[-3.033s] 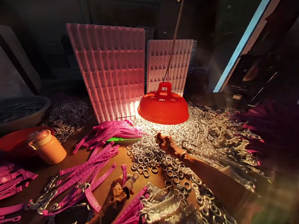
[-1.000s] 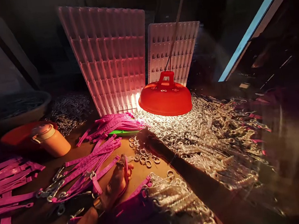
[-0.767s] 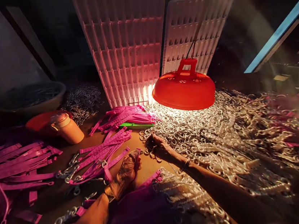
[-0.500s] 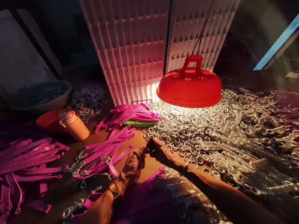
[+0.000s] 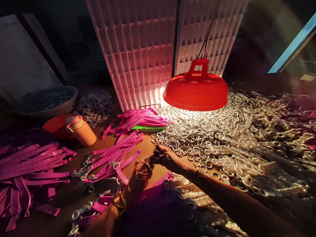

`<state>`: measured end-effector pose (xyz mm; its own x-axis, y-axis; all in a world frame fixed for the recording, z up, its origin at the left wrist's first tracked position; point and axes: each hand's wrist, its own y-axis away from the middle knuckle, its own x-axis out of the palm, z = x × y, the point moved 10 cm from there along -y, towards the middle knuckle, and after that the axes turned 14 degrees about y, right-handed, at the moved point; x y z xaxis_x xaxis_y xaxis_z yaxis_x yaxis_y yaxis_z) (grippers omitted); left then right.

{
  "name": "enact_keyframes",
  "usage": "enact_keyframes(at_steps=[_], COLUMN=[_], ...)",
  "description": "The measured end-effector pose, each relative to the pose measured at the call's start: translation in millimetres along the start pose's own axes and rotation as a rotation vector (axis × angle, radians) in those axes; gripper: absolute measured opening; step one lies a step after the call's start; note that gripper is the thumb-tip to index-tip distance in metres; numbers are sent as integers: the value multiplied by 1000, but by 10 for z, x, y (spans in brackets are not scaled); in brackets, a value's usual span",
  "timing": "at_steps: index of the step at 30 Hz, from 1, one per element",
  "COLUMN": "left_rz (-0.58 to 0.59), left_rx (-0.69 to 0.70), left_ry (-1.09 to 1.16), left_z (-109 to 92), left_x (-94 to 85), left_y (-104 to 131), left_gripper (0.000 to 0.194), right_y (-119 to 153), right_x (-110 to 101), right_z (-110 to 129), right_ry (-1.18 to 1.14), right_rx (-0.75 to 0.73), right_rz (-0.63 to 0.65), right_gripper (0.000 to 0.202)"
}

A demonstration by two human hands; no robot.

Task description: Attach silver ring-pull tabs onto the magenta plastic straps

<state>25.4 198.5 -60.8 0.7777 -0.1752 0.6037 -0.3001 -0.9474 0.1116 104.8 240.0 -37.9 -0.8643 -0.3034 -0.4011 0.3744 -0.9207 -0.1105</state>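
Reading the clock from where the hands meet, the counter spreads out on every side. Its biggest load is the heap of metal rings and links, which fans from 1 to 4 o'clock. A tall ribbed panel stands at 12 o'clock, with a shorter ribbed panel at 1. A broad pile of pink straps lies at 9 o'clock. The red lamp shade hangs between 1 and 2, lighting the near edge of the rings. At 10 o'clock sits a wide bowl with dark contents. A bundle of metal-ended straps lies around 5 o'clock, its pink lengths running into shadow. A smaller fan of pink straps lies at 10 o'clock, just beside the left hand; that hand and the right hand touch or nearly touch at the fingers. Both have their fingers bent inward, but the shadow is too deep to tell how tightly they close or what, if anything, they hold. An orange flask stands farther off, also at 10. Between 11 and 12 a green tray shows under more straps. Smallest are the loose rings near 3.
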Motion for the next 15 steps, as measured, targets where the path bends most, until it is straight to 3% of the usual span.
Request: enact_keyframes(at_steps=[4,8,13,15], left_rz=[-71,-167,-257,-265], left_rx=[50,63,34,32], left_ry=[-79,-76,20,41], left_z=[-106,-155,-74,-41], left_x=[67,42,-136,-207], left_y=[94,91,40,71], left_gripper=[41,40,42,38], right_y=[-41,-59,-49,-60], right_x=[50,45,-9,17], right_z=[-13,32,163,159], right_ry=[-65,32,242,283], right_rx=[74,87,32,16], right_rz=[51,21,-76,-50], right_gripper=[10,14,20,18])
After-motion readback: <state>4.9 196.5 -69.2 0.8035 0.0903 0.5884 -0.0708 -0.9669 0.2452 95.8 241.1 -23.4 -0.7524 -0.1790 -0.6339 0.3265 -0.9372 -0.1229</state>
